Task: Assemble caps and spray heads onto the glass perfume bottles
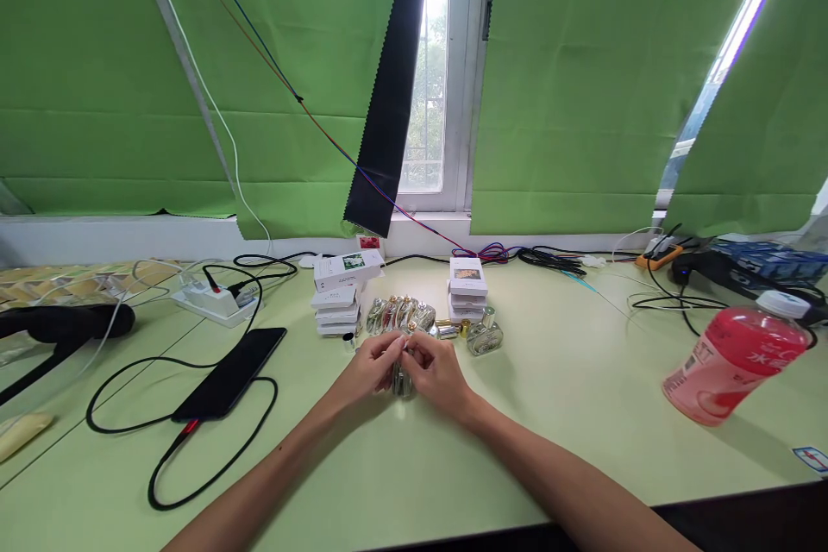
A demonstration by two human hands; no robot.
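My left hand [372, 369] and my right hand [436, 373] meet at the middle of the pale green table [569, 414], fingers pinched together around a small silvery glass bottle [402, 381] that stands between them. Just beyond lies a row of several similar small bottles [401, 312]. One more bottle [485, 336] stands to the right of the row with small gold caps [453, 329] beside it. Two stacks of small white boxes flank the row: the left stack [340, 297] and the right stack [467, 286].
A black phone [231, 384] on a looping black cable lies at the left, near a white power strip [210, 300] and a black handle [61, 321]. A pink drink bottle [737, 366] stands tilted at right. Cables and an orange tool [656, 257] line the back edge.
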